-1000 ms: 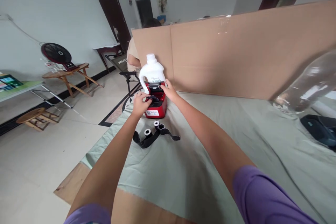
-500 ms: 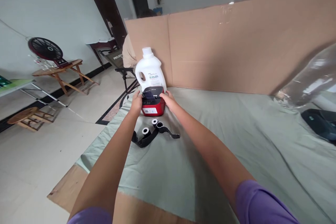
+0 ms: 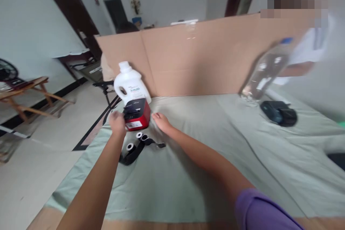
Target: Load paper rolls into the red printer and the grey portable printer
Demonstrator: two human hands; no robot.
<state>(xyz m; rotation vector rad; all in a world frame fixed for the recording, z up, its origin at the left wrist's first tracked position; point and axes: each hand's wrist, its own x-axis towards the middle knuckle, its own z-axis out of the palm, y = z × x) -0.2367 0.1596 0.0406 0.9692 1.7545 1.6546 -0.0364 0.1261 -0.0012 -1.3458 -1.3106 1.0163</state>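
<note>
A small red printer with a black lid lying shut stands on the grey-green cloth, in front of a white jug. My left hand is at the printer's left side, close to it or touching it; its fingers look curled but are smeared. Just right of the printer my right hand rests on the cloth with its fingers stretched out and nothing in it. Nearer to me lie small white paper rolls and a black strap.
A brown cardboard wall stands along the cloth's far edge. At the right are a tilted clear plastic bottle, a black device and another person's arm in a white sleeve. A folding chair and a wooden table stand left.
Both hands have come off the printer's sides and drawn back a little. The printer's lid, partly raised before, now lies shut. The view has swung right, showing another person.
</note>
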